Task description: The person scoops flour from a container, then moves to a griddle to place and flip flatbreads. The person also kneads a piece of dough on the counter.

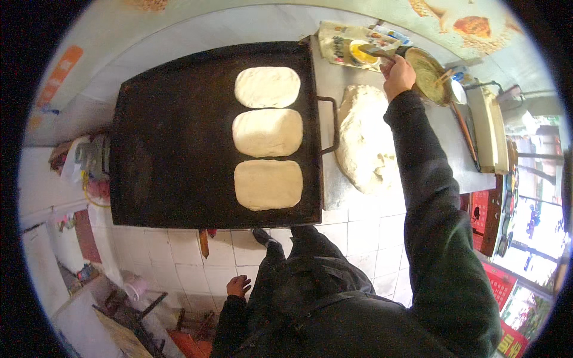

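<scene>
Three flat, rounded rectangles of dough lie in a column on the right part of a black griddle (179, 134): the top one (267, 87), the middle one (267, 133) and the bottom one (268, 185). At the upper right, my right hand (398, 74) grips a brush (378, 53) by its handle, with the far end over a bowl of yellow liquid (361, 54). A large mass of dough (365, 138) rests on the metal counter beside the griddle, left of my right forearm. My left hand (238, 286) hangs low beside my body, holding nothing, its fingers loosely bent.
A round pan of greenish paste (427, 76) stands right of my right hand, near a white bowl (457, 92). A wooden stick (464, 134) and a long pale box (490, 129) lie farther right. The griddle's handle (335, 125) juts towards the dough mass. A stool (192, 342) stands at lower left.
</scene>
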Available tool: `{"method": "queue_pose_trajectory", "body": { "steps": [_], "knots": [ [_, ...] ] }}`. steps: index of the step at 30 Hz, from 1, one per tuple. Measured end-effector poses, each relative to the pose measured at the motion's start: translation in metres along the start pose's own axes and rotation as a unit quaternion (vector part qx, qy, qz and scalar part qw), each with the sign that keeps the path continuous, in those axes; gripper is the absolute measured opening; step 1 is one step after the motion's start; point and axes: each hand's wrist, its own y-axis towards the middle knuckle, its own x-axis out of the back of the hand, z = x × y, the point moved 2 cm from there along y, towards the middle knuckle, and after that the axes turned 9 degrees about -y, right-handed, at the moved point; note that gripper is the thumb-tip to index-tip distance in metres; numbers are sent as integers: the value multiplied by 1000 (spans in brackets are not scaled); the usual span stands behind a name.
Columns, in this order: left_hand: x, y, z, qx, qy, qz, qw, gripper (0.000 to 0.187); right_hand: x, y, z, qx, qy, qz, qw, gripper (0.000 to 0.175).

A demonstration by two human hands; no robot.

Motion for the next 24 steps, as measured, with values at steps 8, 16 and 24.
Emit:
{"method": "queue_pose_trajectory", "body": {
  "steps": [8, 16, 24],
  "knots": [
    [-10, -19, -3, 127, -121, -78, 982, 38, -5, -43, -11, 57, -263, 72, 960, 31],
    [-18, 9, -30, 219, -209, -105, 947, 34, -67, -255, -70, 461, -522, 367, 616, 61],
    [-3, 0, -21, 170, -220, -136, 951, 33, -114, -262, -88, 423, -605, 414, 533, 64]
  ]
}}
